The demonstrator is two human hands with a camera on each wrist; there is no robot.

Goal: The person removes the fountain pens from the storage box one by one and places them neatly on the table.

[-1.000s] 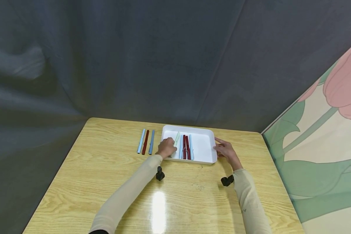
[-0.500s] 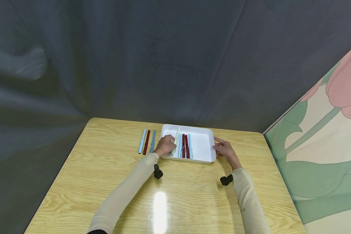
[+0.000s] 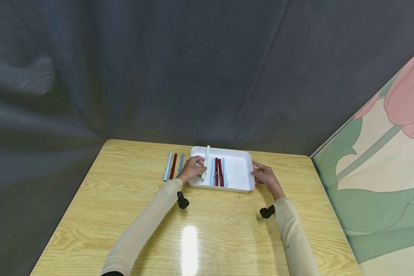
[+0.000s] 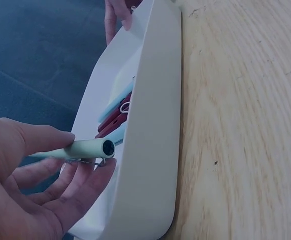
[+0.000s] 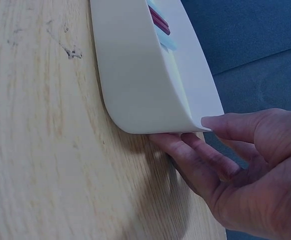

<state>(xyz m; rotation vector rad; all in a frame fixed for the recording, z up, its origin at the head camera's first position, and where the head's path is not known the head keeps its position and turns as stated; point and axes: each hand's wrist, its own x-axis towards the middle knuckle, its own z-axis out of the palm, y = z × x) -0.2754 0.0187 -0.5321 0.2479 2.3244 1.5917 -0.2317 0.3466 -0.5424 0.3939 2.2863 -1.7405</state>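
My left hand point(image 3: 190, 170) pinches a pale green pen point(image 3: 206, 158) between thumb and fingers, above the left end of a white tray point(image 3: 239, 170). In the left wrist view, the pen's dark end and wire clip face the camera. Inside the tray lie two dark red pens point(image 3: 216, 171) side by side, with a light blue pen point(image 3: 212, 171) to their left and another light blue pen point(image 3: 224, 171) to their right. My right hand point(image 3: 267, 179) grips the tray's right end. Its thumb point(image 5: 230, 125) lies over the rim, with fingers against the outside.
Left of the tray, a light blue pen point(image 3: 167, 166), a dark red pen point(image 3: 173, 166) and a darker blue pen point(image 3: 181, 163) lie on the wooden table point(image 3: 227, 234). The left hand partly hides the darker blue one. A dark curtain point(image 3: 179, 76) hangs behind the table.
My left hand has lifted the pale green pen off the tray floor and moved slightly left and up with it. The right hand keeps its hold on the tray.
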